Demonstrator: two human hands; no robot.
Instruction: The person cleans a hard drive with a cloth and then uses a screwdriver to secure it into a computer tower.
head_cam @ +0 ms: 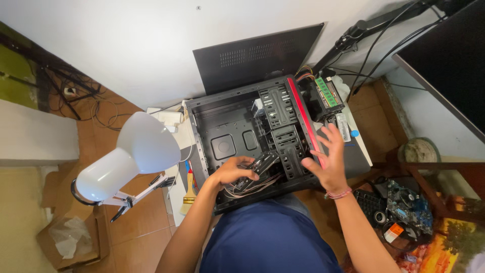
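Black drive (262, 164) gripped by left hand (230, 172) inside open case (227, 119), right hand (328, 159) spread open, loose cables (252, 188) beneath, white lamp (131, 156) beside

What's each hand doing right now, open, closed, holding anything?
Left hand: closed around a black drive-like part inside the open computer case.
Right hand: open, fingers spread, holding nothing, at the case's red-trimmed front edge.
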